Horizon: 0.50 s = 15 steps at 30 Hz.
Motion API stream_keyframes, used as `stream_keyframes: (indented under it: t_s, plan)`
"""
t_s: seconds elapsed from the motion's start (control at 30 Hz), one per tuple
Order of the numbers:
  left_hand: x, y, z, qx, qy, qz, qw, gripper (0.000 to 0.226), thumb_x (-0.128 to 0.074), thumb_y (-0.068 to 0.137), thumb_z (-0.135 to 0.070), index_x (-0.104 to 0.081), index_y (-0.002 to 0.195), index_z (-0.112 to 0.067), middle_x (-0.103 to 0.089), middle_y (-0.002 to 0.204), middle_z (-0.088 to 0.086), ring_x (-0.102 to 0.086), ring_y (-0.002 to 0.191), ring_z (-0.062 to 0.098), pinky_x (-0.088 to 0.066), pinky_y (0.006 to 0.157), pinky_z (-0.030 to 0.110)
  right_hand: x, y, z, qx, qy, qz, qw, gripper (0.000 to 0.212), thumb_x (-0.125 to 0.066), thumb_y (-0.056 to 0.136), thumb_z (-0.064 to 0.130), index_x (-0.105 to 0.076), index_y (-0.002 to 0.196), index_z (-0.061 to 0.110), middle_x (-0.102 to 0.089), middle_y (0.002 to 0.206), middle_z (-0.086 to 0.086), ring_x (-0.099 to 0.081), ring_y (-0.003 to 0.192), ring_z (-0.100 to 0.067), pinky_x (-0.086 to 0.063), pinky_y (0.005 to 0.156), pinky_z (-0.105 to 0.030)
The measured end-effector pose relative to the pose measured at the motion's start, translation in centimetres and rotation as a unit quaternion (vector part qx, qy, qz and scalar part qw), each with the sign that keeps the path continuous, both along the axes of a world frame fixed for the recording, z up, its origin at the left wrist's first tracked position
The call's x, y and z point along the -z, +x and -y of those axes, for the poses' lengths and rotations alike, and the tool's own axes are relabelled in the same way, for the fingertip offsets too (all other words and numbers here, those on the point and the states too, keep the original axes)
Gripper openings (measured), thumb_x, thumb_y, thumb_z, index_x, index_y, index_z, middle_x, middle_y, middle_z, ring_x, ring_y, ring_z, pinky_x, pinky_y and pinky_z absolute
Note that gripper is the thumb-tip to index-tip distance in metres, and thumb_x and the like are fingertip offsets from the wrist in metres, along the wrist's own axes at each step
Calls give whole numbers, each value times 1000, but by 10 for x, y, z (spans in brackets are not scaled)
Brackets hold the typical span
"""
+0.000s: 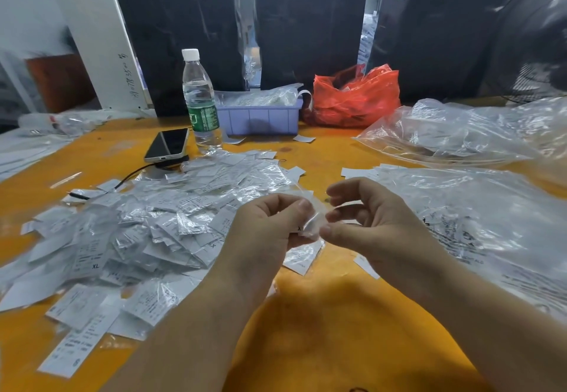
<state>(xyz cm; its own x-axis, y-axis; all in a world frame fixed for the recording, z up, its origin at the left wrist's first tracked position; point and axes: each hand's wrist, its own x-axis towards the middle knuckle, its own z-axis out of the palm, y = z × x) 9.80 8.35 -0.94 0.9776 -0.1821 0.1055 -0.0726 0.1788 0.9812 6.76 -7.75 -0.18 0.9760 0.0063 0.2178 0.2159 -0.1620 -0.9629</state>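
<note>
Evidently the step in hand is getting a printed label into a small clear sleeve (pixel 313 222). The sleeve is held in the air between both hands, just above the orange table (pixel 322 330) and beside the pile of bagged labels (pixel 147 232) on the left. The left hand (pixel 270 222) has its fingers curled and its thumb pressed onto the sleeve, pinching it. The right hand (pixel 368 222) nips the opposite edge between thumb and forefinger, with the other fingers loosely bent above. A label corner printed with what looks like an X shows beside the left thumb, but it is unclear whether the label sits fully inside.

To do this well, the right fingertips probably need to rub the two film layers apart so the mouth stays open. The left hand should keep the label flat and square to that opening. A light grip suits the thin, slippery film, since squeezing would likely crease it or close the mouth. More stock lies under the large clear bags (pixel 460 207) on the right.
</note>
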Motion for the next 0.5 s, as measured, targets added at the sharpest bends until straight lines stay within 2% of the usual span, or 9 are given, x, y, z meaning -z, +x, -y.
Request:
stream_keyframes:
  t_s: [0.07, 0.17, 0.27, 0.3, 0.37, 0.4, 0.5]
  plan:
    - [-2, -3, 1, -1, 11, 22, 1000, 13, -64, 91, -8, -72, 81, -7, -69, 75, 10, -69, 73, 20, -58, 67, 26, -2, 0, 0, 12, -8, -21, 1000, 49, -82, 72, 8, -61, 109, 32, -60, 114, 4, -64, 102, -11, -55, 91, -47]
    - [-3, -6, 4, 14, 26, 42, 999, 13, -61, 93, -7, -71, 86, 0, -68, 76, 14, -67, 73, 21, -59, 69, 27, -6, -1, 0, 11, -33, -46, 998, 63, -84, 68, 19, -56, 122, 39, -54, 126, 8, -60, 112, -11, -53, 95, -43]
    - [-3, -7, 5, 37, 20, 33, 999, 15, -57, 94, -2, -69, 86, 2, -67, 76, 14, -68, 74, 22, -60, 73, 32, -7, -1, 0, -21, -17, -88, 996, 79, -85, 61, 23, -53, 133, 31, -55, 130, 5, -61, 115, -17, -50, 99, -39]
    - [-3, -8, 5, 42, 30, 36, 998, 16, -56, 95, -2, -70, 86, 1, -68, 77, 14, -69, 75, 23, -60, 73, 33, -6, -1, 0, -39, -5, -93, 995, 73, -84, 64, 18, -56, 131, 23, -61, 125, -2, -65, 110, -21, -52, 96, -39]
    - [-2, -9, 4, 39, 73, 61, 995, 19, -56, 97, -8, -74, 90, -6, -74, 82, 11, -73, 80, 22, -60, 72, 32, -7, -2, 0, -67, -6, -77, 995, 43, -75, 76, -2, -64, 117, 7, -69, 107, -20, -70, 95, -29, -59, 81, -39]
    - [-1, -10, 4, 24, 96, 78, 992, 21, -56, 97, -11, -75, 90, -13, -75, 83, 7, -73, 80, 20, -60, 72, 31, -7, -3, -1, -69, -21, -68, 995, 32, -69, 81, -8, -67, 110, 5, -71, 101, -21, -71, 90, -30, -60, 74, -38]
    - [-1, -8, 3, -65, 113, 100, 986, 23, -59, 97, -20, -77, 83, -22, -74, 77, -2, -72, 75, 12, -60, 72, 30, -6, -4, -1, -52, -32, -73, 995, 28, -59, 86, -14, -68, 105, 6, -74, 88, -16, -72, 76, -26, -61, 64, -34]
